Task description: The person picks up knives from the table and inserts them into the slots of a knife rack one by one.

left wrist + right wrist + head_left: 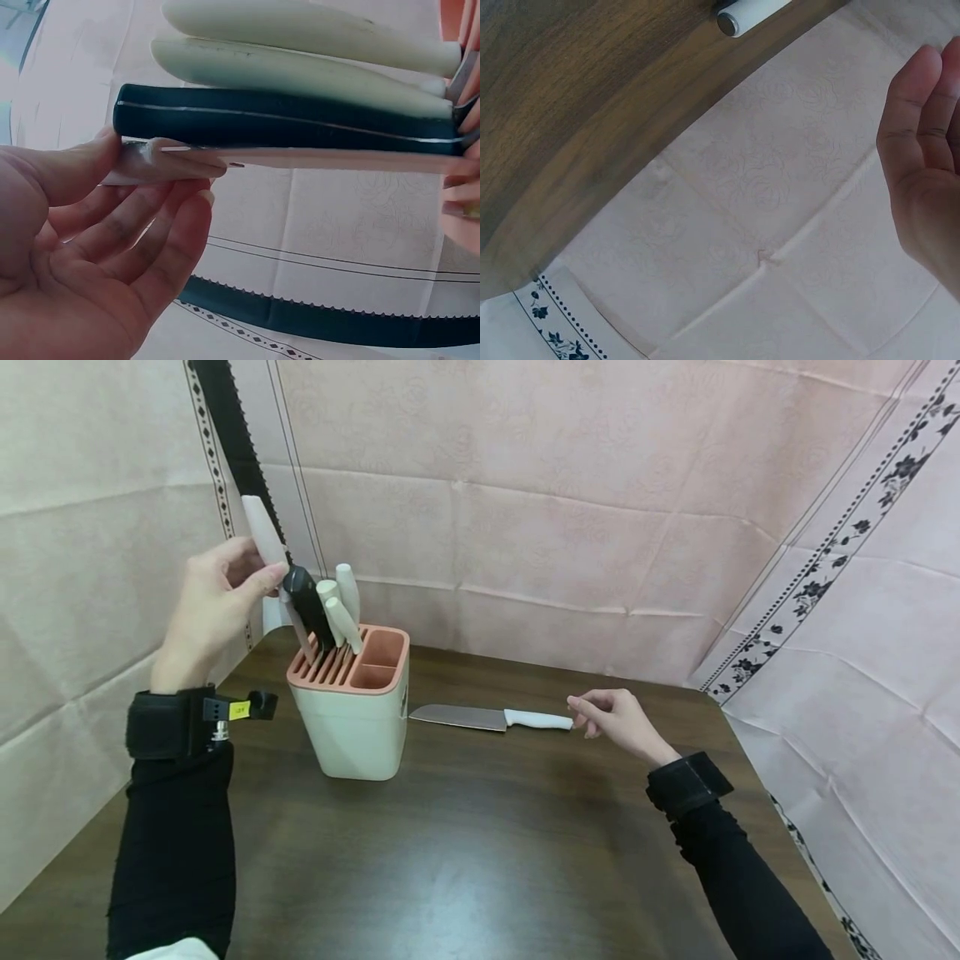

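Observation:
My left hand (217, 597) pinches the white handle of a knife (262, 531). The blade runs down into the leftmost slot of a pale green knife block (348, 735) with a pink slotted top. Right beside that blade stands a black-handled knife (285, 120), seen close up in the left wrist view. Several pale-handled utensils (345, 593) fill nearby slots. Over the table's right part, my right hand (618, 718) hangs loosely curled, holding nothing. Its fingertips are close to the white handle of a flat-lying knife (476, 718); whether they touch it I cannot tell.
The brown wooden table (450, 843) carries the block at back left. Two open square compartments (375, 675) occupy the right of the block's top. Pale patterned cloth (525, 552) hangs behind the table and along both sides.

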The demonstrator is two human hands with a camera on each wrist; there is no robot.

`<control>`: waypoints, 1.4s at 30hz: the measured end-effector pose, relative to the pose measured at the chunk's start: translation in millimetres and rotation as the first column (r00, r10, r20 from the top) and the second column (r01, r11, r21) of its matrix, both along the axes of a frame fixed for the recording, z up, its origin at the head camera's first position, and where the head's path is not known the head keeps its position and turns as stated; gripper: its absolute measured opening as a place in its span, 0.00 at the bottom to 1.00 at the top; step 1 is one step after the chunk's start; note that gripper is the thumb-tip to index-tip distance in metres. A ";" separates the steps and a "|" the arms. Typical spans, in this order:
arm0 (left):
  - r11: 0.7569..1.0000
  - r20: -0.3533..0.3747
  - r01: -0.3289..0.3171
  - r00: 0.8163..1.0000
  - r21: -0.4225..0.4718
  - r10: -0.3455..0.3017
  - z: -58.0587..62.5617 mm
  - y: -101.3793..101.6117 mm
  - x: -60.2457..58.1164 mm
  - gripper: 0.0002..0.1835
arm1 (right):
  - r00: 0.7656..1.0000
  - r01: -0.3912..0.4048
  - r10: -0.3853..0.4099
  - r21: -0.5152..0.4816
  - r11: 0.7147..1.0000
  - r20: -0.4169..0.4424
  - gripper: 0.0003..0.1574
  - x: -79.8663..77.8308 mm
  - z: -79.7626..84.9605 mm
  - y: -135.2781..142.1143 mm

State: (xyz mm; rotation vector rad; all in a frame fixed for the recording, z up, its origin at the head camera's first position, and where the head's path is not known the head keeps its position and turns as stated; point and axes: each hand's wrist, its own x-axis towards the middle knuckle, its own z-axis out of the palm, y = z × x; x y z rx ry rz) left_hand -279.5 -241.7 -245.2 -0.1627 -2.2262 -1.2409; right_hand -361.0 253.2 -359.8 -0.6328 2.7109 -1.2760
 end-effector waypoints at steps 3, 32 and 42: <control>1.000 0.008 0.014 1.000 0.021 -0.014 -1.7 -2.4 -1.9 0.08 | 1.000 -0.001 0.001 -0.003 1.000 -0.003 0.22 1.2 -1.4 0.3; 0.980 0.333 0.163 0.935 -0.112 -0.117 -31.9 -20.6 -8.1 0.27 | 1.000 0.014 -0.014 -0.022 1.000 0.016 0.21 4.4 -12.5 4.6; 0.978 0.320 0.163 0.940 -0.130 -0.115 -34.6 -21.0 -4.6 0.27 | 1.000 -0.003 0.003 -0.039 0.999 0.008 0.19 3.5 -16.5 6.0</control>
